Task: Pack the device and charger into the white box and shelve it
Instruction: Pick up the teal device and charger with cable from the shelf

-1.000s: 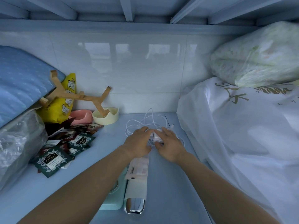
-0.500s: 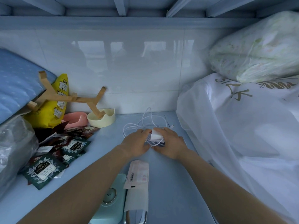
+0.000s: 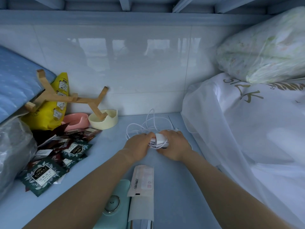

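Note:
Both my hands meet on a small white charger block [image 3: 159, 138] in the middle of the blue shelf. My left hand [image 3: 137, 145] pinches its left end and the cable wound there. My right hand [image 3: 175, 144] wraps around its right side and underneath. Its white cable [image 3: 145, 125] lies in loose loops behind my hands, toward the tiled wall. A mint green device [image 3: 115, 205] with a round button lies near the bottom edge, under my left forearm. Beside it is a white sleeve with a printed label [image 3: 142, 180] over a shiny metal piece. No white box is in view.
Dark tea sachets [image 3: 44, 174] are scattered at the left, with a yellow pouch [image 3: 54, 103], a wooden stand [image 3: 69, 98], a pink dish and a cream bowl [image 3: 104, 119] behind. Blue bedding and a plastic bag fill the left edge. Large bagged bedding [image 3: 247, 129] crowds the right.
My hands have closed in on the charger block and gathered more cable around it. The view has shifted slightly lower and closer.

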Tool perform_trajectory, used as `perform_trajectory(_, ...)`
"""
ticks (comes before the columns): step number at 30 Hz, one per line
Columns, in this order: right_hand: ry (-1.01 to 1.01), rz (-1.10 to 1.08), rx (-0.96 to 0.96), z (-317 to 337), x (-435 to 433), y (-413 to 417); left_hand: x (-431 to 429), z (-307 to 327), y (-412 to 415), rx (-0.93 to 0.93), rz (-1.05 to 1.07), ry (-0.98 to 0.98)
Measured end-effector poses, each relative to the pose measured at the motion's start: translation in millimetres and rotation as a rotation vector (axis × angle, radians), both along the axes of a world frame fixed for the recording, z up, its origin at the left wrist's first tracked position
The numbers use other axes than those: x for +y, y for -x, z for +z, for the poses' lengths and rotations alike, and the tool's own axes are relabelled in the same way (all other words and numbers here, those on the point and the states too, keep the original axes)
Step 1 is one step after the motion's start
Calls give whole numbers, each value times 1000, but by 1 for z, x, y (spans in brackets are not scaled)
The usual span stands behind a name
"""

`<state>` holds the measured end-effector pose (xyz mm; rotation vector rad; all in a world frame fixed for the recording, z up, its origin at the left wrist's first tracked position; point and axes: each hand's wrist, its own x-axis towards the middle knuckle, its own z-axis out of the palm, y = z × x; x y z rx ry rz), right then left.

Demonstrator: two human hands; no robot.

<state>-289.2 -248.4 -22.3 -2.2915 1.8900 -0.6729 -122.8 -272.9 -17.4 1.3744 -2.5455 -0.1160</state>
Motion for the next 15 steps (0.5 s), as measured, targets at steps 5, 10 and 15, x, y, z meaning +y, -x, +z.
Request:
perform_trajectory(5, -37, -76, 2, -1, 9, -8, 9, 7, -4, 1, -29, -6)
perform_trajectory(10, -104, -153, -33, 3, 36, -10, 31, 8, -11, 42, -75, -23)
perform_trajectory(15, -88, -190, -15, 4, 64, -6, 58, 11, -13, 173, -88, -61)
